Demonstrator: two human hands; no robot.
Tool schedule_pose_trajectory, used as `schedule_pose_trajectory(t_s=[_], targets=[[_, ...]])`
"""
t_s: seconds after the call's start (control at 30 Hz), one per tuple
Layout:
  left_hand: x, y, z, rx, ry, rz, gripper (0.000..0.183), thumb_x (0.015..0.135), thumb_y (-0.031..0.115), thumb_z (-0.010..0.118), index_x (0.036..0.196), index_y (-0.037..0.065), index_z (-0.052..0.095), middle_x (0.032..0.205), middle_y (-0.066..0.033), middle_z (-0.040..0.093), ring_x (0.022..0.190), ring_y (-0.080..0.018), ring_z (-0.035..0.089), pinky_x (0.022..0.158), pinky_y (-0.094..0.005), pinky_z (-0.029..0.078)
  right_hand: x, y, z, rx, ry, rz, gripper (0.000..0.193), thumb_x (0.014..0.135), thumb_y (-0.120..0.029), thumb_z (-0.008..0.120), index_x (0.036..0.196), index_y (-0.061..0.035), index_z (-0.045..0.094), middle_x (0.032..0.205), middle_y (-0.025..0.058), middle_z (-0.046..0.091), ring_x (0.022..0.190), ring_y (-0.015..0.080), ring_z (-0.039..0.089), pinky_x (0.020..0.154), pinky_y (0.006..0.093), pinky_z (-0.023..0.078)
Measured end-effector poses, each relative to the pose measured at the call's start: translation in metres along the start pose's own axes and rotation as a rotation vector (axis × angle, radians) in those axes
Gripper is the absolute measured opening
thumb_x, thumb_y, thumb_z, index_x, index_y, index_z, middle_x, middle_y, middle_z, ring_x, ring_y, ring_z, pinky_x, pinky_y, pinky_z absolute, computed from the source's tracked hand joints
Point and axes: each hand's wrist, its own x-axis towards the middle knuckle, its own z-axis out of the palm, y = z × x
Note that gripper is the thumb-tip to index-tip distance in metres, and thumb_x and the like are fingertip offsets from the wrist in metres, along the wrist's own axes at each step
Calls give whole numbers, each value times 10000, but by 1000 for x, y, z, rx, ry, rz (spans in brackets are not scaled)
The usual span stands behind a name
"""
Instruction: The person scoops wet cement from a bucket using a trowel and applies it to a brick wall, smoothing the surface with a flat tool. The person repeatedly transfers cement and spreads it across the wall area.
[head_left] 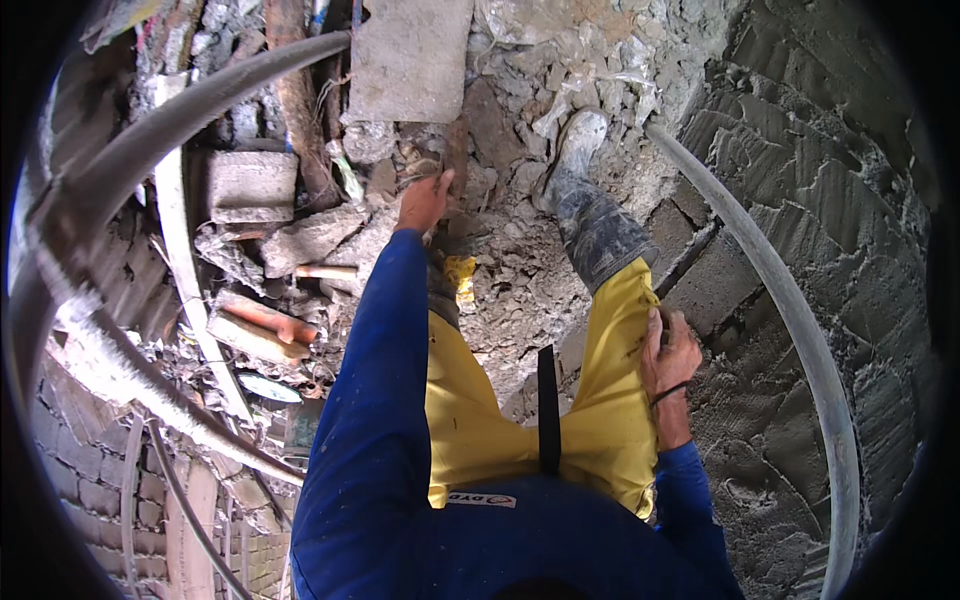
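Note:
My left hand (426, 203) reaches down into the rubble, its fingers curled at a small grey-brown lump (418, 168). The fingertips are partly hidden, so what they grip cannot be made out. My right hand (672, 352) rests against the outer side of my yellow trouser leg (612, 350), fingers bent in and nothing visible in them. A dark band circles that wrist. My right boot (590, 205), muddy and grey, stands on the debris; the left boot is mostly hidden behind my left arm. A yellow scrap (461, 277) lies beside it.
A flat grey slab (410, 60) lies ahead, and a grey block (252, 187) sits to the left. Broken orange pipe pieces (265, 315) lie among rubble. Curved bars rise at left; another pale curved bar (775, 270) crosses at right, before a rough mortared surface (800, 200).

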Motion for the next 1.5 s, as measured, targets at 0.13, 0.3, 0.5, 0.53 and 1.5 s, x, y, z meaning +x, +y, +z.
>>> schedule_pose_trajectory(t_s=[0.13, 0.3, 0.5, 0.53, 1.5], targets=[[-50, -36, -112, -258, -28, -191, 819, 970, 700, 341, 968, -49, 670, 832, -178, 710, 922, -294, 701, 921, -470, 497, -11, 8, 11, 27, 2, 29, 276, 983, -355, 567, 973, -99, 669, 895, 158, 712, 811, 367, 689, 690, 469, 530], [-103, -59, -271, -125, 417, -125, 854, 901, 798, 353, 749, 18, 665, 628, -152, 643, 685, -309, 671, 690, -459, 531, -9, -12, 0, 13, -63, 27, 317, 985, -389, 540, 987, -97, 662, 915, 170, 709, 803, 389, 682, 705, 504, 523], [-65, -26, -298, 716, 545, -52, 461, 1006, 448, 480, 1003, 20, 651, 936, -241, 671, 937, -370, 654, 819, -482, 499, 5, -12, -7, -21, -23, 2, 320, 981, -394, 536, 982, -103, 668, 902, 172, 705, 798, 406, 677, 698, 514, 524], [-56, -42, -305, 821, 565, -46, 466, 996, 452, 501, 1131, 16, 595, 1020, -217, 659, 1019, -346, 627, 871, -479, 478, 5, -7, -7, -20, -59, 39, 317, 981, -388, 537, 985, -101, 672, 888, 172, 704, 795, 390, 682, 699, 505, 529], [-394, 452, -554, -1062, 1701, 748, 456, 873, 160, 764, 1236, -36, 571, 1230, -209, 610, 979, -226, 636, 902, -344, 562, 166, 4, -89, 316, -140, -69, 625, 980, -574, 388, 1051, -29, 685, 1046, 276, 668, 1075, 483, 595, 903, 522, 486]])
